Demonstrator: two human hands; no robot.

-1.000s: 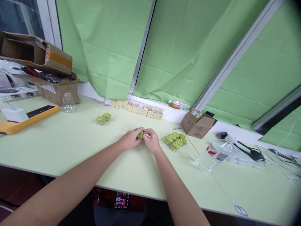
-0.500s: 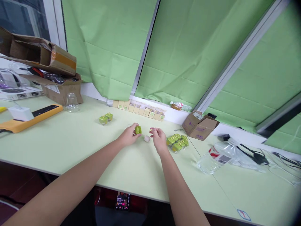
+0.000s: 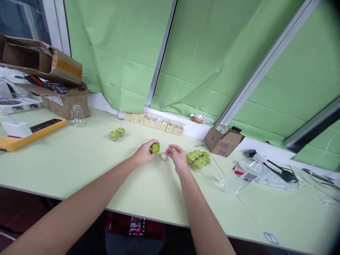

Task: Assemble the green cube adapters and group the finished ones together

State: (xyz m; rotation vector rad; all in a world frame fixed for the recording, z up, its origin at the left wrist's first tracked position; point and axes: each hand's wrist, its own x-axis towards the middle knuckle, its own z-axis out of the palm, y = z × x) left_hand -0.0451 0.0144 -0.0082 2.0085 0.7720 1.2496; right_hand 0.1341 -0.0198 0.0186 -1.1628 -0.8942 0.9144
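Note:
In my left hand (image 3: pixel 145 153) is a small green plastic cap (image 3: pixel 155 148), its hollow side turned toward me. My right hand (image 3: pixel 177 156) pinches a tiny pale yellow piece (image 3: pixel 168 149) between thumb and fingertips, just right of the cap; its exact shape is too small to make out. Below and between the hands a small whitish-pink block (image 3: pixel 164 156) lies on the table. Several small clear containers with green lids and yellow loops (image 3: pixel 198 160) stand grouped right of my right hand. Similar green-lidded containers (image 3: pixel 117 133) sit to the left, apart from my left hand.
A row of small cardboard boxes (image 3: pixel 154 122) lines the table's back edge. An open carton (image 3: pixel 222 140) and a large clear bottle (image 3: pixel 242 175) stand at right. On the left are a yellow power strip (image 3: pixel 50 128), a clear jar (image 3: pixel 77 116) and stacked cartons (image 3: pixel 65 102).
The cap in my left hand has turned so its hollow side faces me more. My right hand has brought the small yellow piece slightly lower, nearer the block. The whole view has shifted a little.

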